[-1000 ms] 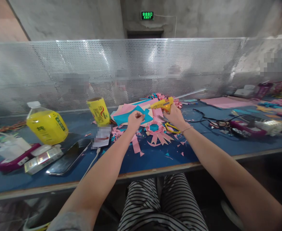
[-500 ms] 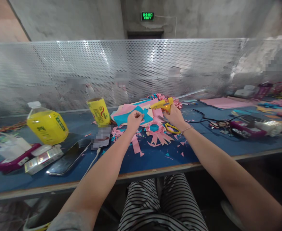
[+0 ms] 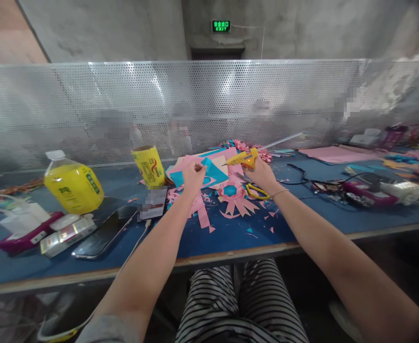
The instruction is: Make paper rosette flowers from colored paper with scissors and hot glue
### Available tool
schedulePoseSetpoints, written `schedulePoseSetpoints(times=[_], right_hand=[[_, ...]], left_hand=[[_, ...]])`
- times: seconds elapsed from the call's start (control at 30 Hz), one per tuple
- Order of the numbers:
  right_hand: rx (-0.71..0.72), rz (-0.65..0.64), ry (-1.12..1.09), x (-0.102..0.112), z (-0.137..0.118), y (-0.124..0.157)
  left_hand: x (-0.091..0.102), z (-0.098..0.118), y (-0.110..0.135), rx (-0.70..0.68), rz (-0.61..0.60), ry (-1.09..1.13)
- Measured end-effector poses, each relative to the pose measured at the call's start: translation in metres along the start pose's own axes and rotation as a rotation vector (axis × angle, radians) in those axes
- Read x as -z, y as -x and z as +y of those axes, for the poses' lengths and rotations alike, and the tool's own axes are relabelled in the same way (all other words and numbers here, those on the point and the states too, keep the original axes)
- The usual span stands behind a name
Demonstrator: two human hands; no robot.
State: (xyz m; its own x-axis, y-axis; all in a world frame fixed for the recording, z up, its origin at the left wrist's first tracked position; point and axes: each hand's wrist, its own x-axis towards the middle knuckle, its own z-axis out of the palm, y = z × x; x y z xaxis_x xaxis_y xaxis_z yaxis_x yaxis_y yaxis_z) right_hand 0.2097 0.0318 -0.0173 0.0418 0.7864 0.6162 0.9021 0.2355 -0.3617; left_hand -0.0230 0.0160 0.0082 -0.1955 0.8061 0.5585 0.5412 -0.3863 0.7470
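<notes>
Grips yellow glue gun [image 3: 243,158] in right hand [image 3: 261,174]; pinches small paper scrap [image 3: 198,166] in left hand [image 3: 193,174], near pink rosette [image 3: 229,191] on worktop [image 3: 230,234].

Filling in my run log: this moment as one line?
left hand: pinched shut above paper sheets | right hand: grips yellow glue gun, nozzle toward left hand | pink rosette: flat on table
</notes>
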Motion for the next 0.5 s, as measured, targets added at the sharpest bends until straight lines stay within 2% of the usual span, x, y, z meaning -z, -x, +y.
schedulePoseSetpoints(times=[0.1, 0.23, 0.4, 0.5], right_hand=[[-0.045, -0.012, -0.009, 0.003, -0.001, 0.002], [-0.07, -0.042, -0.002, 0.006, -0.001, 0.003], [-0.124, -0.056, 0.014, 0.008, 0.002, 0.002], [-0.146, -0.044, -0.022, 0.012, 0.004, 0.001]], left_hand=[[0.019, 0.002, -0.007, -0.029, 0.102, -0.292], [0.037, -0.001, -0.015, 0.126, 0.057, -0.575], [0.044, -0.015, -0.021, 0.302, 0.029, -0.606], [0.047, -0.028, -0.026, 0.351, -0.009, -0.551]])
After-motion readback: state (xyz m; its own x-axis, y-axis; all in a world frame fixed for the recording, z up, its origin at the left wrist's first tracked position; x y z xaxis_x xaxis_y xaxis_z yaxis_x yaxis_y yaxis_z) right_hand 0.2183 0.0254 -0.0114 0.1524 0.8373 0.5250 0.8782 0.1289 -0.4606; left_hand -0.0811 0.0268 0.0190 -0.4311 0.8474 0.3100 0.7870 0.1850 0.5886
